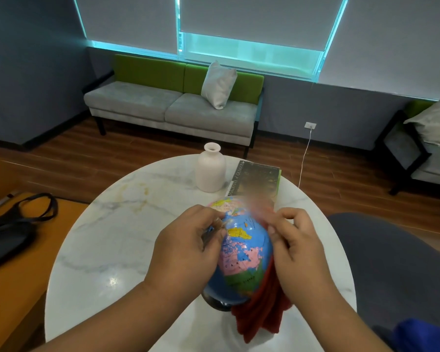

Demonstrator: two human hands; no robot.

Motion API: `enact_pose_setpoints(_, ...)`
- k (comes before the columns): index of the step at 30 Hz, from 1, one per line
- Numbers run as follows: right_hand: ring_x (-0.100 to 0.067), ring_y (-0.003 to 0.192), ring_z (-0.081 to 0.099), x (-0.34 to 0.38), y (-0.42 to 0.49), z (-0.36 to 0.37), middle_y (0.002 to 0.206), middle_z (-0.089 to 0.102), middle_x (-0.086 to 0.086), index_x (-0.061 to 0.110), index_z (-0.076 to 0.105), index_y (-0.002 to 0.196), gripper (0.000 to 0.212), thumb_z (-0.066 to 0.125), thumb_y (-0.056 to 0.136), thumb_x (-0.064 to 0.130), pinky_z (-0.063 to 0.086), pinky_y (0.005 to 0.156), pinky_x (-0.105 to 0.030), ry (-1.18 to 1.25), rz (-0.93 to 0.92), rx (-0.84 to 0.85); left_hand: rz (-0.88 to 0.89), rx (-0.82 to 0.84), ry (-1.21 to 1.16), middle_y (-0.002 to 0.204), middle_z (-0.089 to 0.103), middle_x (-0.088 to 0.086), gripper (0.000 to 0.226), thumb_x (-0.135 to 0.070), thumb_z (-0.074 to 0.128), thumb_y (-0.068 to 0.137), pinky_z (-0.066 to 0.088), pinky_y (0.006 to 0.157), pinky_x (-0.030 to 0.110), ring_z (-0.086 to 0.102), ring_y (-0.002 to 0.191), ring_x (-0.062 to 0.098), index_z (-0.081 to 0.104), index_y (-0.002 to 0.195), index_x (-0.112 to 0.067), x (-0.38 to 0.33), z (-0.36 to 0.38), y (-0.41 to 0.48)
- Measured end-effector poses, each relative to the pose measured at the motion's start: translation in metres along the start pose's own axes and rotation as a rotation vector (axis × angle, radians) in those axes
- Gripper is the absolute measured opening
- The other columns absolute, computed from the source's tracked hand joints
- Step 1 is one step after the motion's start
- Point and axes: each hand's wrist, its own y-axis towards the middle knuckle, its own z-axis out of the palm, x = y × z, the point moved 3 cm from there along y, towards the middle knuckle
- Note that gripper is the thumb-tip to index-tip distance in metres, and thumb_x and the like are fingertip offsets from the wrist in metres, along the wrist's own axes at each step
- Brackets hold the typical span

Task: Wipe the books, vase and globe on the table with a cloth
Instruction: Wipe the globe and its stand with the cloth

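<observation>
Steadying a small globe [241, 250] near the 6 o'clock edge of a round marble table [112, 224], a person is working a red cloth [262, 308] over its right side. The left hand [186, 247] is curling its fingers round the globe's left flank and appears to be pinching a thin fitting near the top, though blur is hiding exactly what. The right hand [297, 247] is gripping the cloth between thumb and bent fingers, its upper fold smearing in motion while the rest is hanging past the dark base [216, 303] onto the tabletop. A white vase [210, 171] is standing upright at 12 o'clock, with the books [257, 177] lying flat just beside it at 1 o'clock, both beyond the globe and apart from it. The risks, as a judgement: the globe is sitting on a narrow base, so a hard push from the cloth side could be sliding it out of the left hand or across the polished marble. The trailing cloth could be catching under the base, and a wide sweep toward 12 o'clock could be toppling the tall vase.
</observation>
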Motion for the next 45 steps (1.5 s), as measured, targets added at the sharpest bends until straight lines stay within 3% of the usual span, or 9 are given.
enact_pose_setpoints(2, 0.006, 0.104, 0.050, -0.005, 0.001, -0.003, 0.107, 0.047, 0.020, 0.055, 0.060, 0.107, 0.046, 0.050, 0.098, 0.011, 0.039, 0.084, -0.003, 0.053, 0.064, -0.045, 0.008, -0.002, 0.004, 0.093, 0.063, -0.021, 0.012, -0.021, 0.068, 0.085, 0.038, 0.067, -0.002, 0.054, 0.091, -0.009, 0.066, 0.092, -0.030, 0.000, 0.000, 0.000)
enact_pose_setpoints(8, -0.004, 0.115, 0.042, 0.001, -0.013, 0.003, 0.120, 0.047, 0.026, 0.049, 0.061, 0.118, 0.039, 0.048, 0.092, 0.023, 0.031, 0.097, -0.007, -0.090, -0.153, 0.006, 0.028, 0.000, 0.000, 0.094, 0.062, -0.021, 0.016, -0.018, 0.067, 0.085, 0.037, 0.068, -0.004, 0.054, 0.091, -0.011, 0.066, 0.094, -0.031, 0.001, 0.001, -0.001)
enact_pose_setpoints(14, 0.000, 0.117, 0.054, -0.029, 0.002, 0.001, 0.119, 0.061, 0.019, 0.041, 0.068, 0.105, 0.041, 0.049, 0.098, 0.006, 0.040, 0.109, -0.031, 0.373, 0.248, -0.068, 0.036, -0.005, 0.013, 0.094, 0.062, -0.022, 0.015, -0.019, 0.068, 0.084, 0.037, 0.069, -0.003, 0.052, 0.086, -0.013, 0.066, 0.093, -0.031, 0.001, 0.002, -0.001)
enact_pose_setpoints(19, -0.008, 0.119, 0.054, 0.000, -0.013, 0.000, 0.120, 0.060, 0.015, 0.029, 0.071, 0.110, 0.035, 0.048, 0.091, 0.009, 0.040, 0.100, -0.016, 0.182, -0.082, -0.053, 0.072, -0.012, 0.013, 0.094, 0.061, -0.025, 0.013, -0.017, 0.067, 0.084, 0.039, 0.073, 0.000, 0.055, 0.091, -0.009, 0.065, 0.091, -0.029, 0.004, 0.000, -0.001)
enact_pose_setpoints(21, -0.008, 0.118, 0.055, -0.002, -0.011, -0.002, 0.120, 0.062, 0.013, 0.025, 0.072, 0.109, 0.034, 0.049, 0.093, 0.005, 0.040, 0.099, -0.014, 0.157, -0.091, -0.051, 0.083, -0.006, 0.020, 0.095, 0.061, -0.025, 0.014, -0.018, 0.067, 0.085, 0.039, 0.073, -0.001, 0.054, 0.092, -0.010, 0.065, 0.092, -0.029, 0.003, 0.001, -0.001)
enact_pose_setpoints(27, -0.001, 0.107, 0.062, -0.032, 0.009, -0.001, 0.116, 0.069, 0.010, 0.035, 0.071, 0.104, 0.042, 0.041, 0.100, 0.006, 0.049, 0.096, -0.023, 0.629, 0.539, -0.002, 0.065, -0.001, 0.025, 0.091, 0.059, -0.027, 0.013, -0.018, 0.066, 0.085, 0.037, 0.069, -0.002, 0.053, 0.092, -0.009, 0.065, 0.092, -0.030, -0.001, 0.001, -0.002)
enact_pose_setpoints(33, 0.005, 0.123, 0.049, -0.003, -0.004, -0.004, 0.126, 0.062, 0.018, 0.026, 0.070, 0.115, 0.043, 0.047, 0.095, -0.005, 0.034, 0.105, -0.013, 0.323, 0.099, 0.051, 0.072, 0.005, 0.033, 0.092, 0.059, -0.029, 0.010, -0.019, 0.065, 0.086, 0.038, 0.071, -0.002, 0.053, 0.094, -0.011, 0.064, 0.090, -0.028, 0.001, 0.000, 0.001)
enact_pose_setpoints(39, -0.001, 0.114, 0.058, -0.032, 0.015, -0.003, 0.124, 0.065, 0.010, 0.034, 0.069, 0.112, 0.042, 0.040, 0.101, 0.006, 0.044, 0.103, -0.026, 0.568, 0.509, 0.071, 0.087, 0.016, 0.034, 0.092, 0.059, -0.029, 0.013, -0.019, 0.064, 0.086, 0.036, 0.071, -0.004, 0.052, 0.091, -0.015, 0.063, 0.091, -0.031, -0.002, 0.002, 0.000)
enact_pose_setpoints(45, 0.002, 0.122, 0.043, -0.014, 0.015, -0.006, 0.125, 0.057, 0.022, 0.038, 0.066, 0.118, 0.041, 0.047, 0.098, 0.009, 0.031, 0.105, -0.016, 0.152, 0.149, 0.139, 0.107, 0.017, 0.016, 0.093, 0.060, -0.024, 0.018, -0.018, 0.064, 0.087, 0.036, 0.072, -0.004, 0.053, 0.095, -0.010, 0.063, 0.096, -0.033, 0.000, 0.001, 0.001)
